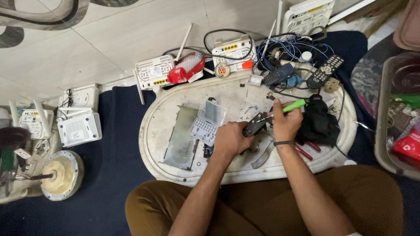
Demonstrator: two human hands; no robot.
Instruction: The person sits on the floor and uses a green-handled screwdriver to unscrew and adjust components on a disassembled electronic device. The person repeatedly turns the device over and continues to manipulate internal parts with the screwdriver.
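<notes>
Clear box [208, 119] on tray [175, 177], routers [154, 72] behind, remote [325, 71] far rt.

I'm looking down at a makeshift electronics repair corner on the floor of a home. A low white oval desk [166, 168] sits on a dark blue mat [113, 131] over pale floor tiles [131, 30], and around it I see white routers [153, 72] with antennas, a tangle of cables [284, 46], remote controls [326, 70], a clear parts box [208, 120], a bare metal panel [181, 140] and red-handled pliers [304, 153].
</notes>
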